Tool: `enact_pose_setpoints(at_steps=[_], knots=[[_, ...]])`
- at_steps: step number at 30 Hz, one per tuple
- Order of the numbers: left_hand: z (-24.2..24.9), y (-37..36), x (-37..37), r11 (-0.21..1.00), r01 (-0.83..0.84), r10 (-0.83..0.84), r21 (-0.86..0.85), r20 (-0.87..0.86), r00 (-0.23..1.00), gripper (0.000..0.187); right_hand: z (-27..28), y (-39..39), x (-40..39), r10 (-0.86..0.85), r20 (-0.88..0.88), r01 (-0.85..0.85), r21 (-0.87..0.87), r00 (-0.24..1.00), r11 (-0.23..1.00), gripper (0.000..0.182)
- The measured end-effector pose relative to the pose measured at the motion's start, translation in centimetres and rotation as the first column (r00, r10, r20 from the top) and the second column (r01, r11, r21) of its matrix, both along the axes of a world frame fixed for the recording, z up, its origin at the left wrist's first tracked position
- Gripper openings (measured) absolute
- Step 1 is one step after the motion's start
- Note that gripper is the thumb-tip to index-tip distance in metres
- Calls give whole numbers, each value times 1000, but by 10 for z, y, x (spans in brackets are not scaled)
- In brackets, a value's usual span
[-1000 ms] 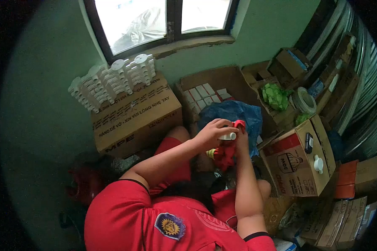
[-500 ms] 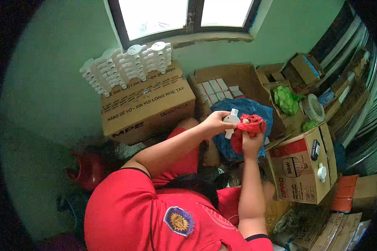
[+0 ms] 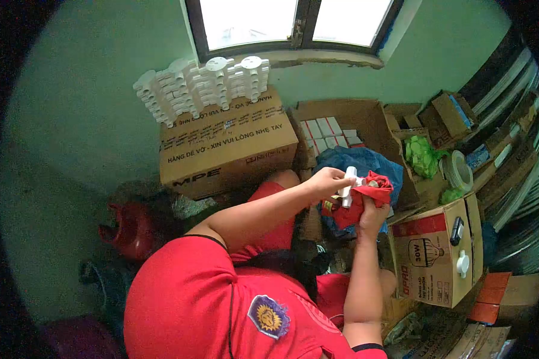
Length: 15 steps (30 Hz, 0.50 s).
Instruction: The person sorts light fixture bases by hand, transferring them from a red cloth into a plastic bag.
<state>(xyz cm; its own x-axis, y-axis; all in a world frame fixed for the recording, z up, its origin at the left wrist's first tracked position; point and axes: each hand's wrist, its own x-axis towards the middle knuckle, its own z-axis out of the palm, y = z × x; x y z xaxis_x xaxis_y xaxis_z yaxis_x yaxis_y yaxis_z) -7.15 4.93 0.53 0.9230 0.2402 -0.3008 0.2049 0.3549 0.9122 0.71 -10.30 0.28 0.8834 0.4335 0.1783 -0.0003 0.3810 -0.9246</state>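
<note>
My left hand (image 3: 328, 183) grips a white round junction box (image 3: 347, 192) with short pipe stubs, which is turned nearly edge-on in this view. Bunched in my right hand (image 3: 371, 218) is a red cloth (image 3: 374, 190), pressed up close against the junction box's right side. Both hands are in front of a crumpled blue plastic bag (image 3: 371, 157). On top of a large cardboard box (image 3: 230, 140), to the left of my hands, stand several stacks of similar white junction boxes (image 3: 218, 81).
An open carton (image 3: 365, 113) behind the bag holds small white boxes (image 3: 326, 133). To the right, a bulb carton (image 3: 425, 251) has a black device (image 3: 457, 231) and another white junction box (image 3: 463, 263) on it. Green plastic (image 3: 423, 157) and a tape-like roll (image 3: 459, 169) lie beyond.
The junction box has turned from face-on to edge-on in my left hand. The red cloth is now closer against it. The whole view has shifted slightly.
</note>
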Motion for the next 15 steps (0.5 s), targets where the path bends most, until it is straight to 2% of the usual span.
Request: enact_pose_setpoints(at_steps=[2,5,8,10,11,12,13,15], knots=[[7,0,-10,987,90,-89,-131,18,996,52,0,-6,1,70,35,-69,-41,997,997,34],[-6,4,-11,970,89,-55,-227,153,987,51,-10,-7,7,86,49,-83,-66,995,994,37],[11,7,-21,998,54,-48,-39,157,986,53,-14,-12,9,140,39,-136,-77,989,988,35],[20,15,-28,957,111,-149,267,129,980,65,-7,-18,3,168,-34,-170,-102,985,980,40],[27,19,-33,900,131,-189,415,101,977,71,-3,-17,-1,187,-69,-194,-111,980,975,42],[40,19,-39,913,114,-170,392,110,979,79,0,-16,-3,235,-25,-236,-65,972,970,54],[41,23,-40,840,130,-216,526,104,971,82,3,-13,-6,268,-55,-269,3,962,963,57],[55,26,-56,793,50,-213,607,199,957,80,5,-11,-12,330,-115,-314,140,937,939,64]])
